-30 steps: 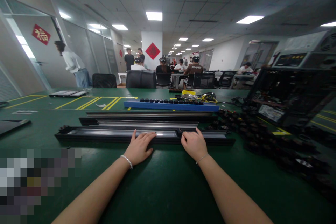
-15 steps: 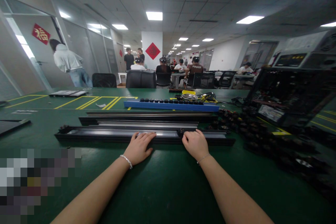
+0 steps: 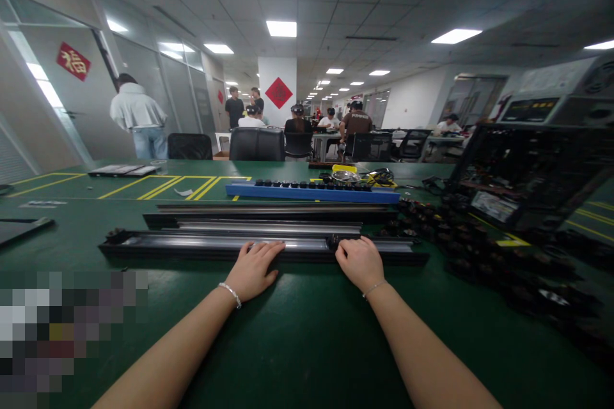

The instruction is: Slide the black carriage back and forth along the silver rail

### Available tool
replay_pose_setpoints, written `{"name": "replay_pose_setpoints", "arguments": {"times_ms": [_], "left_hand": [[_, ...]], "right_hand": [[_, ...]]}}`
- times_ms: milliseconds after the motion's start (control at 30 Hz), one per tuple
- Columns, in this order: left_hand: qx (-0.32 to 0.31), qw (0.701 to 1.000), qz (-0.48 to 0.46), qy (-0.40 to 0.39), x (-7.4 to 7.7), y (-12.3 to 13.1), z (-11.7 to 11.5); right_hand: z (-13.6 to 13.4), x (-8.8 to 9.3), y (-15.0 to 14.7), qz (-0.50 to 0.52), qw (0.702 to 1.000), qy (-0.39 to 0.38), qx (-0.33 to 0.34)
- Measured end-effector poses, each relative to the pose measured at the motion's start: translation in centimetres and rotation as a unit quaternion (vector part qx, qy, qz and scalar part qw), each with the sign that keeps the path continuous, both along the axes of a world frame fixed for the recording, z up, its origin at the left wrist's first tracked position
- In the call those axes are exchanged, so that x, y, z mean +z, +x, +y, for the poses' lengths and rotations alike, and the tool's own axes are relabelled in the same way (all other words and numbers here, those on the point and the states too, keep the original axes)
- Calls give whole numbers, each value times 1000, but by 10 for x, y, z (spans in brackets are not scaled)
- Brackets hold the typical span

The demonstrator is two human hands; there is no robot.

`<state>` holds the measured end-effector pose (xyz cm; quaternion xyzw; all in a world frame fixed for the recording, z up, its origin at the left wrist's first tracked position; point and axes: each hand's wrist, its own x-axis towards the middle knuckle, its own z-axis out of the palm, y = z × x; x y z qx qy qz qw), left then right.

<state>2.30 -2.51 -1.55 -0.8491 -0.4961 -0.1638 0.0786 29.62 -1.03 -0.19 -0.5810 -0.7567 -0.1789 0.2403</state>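
Shiny metallic strip (image 3: pixel 192 242) inside black rail (image 3: pixel 192 255), smooth semi-gloss green tabletop (image 3: pixel 297 345), plastic-looking blue rail (image 3: pixel 288 193), leather-look black chair (image 3: pixel 258 144)

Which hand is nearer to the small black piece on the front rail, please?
Right: the right hand is at the small black piece, just to its right, while the left hand rests on the front rail, farther off to the left.

The right hand (image 3: pixel 361 262) partly hides the small black part (image 3: pixel 332 242).
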Motion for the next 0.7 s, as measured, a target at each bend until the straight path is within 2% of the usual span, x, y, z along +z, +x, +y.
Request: {"name": "replay_pose_setpoints", "arguments": {"times_ms": [700], "left_hand": [[-3,1000,-3,-5,-1,-1,1]], "right_hand": [[0,3,6,-5,1000,13,-11]]}}
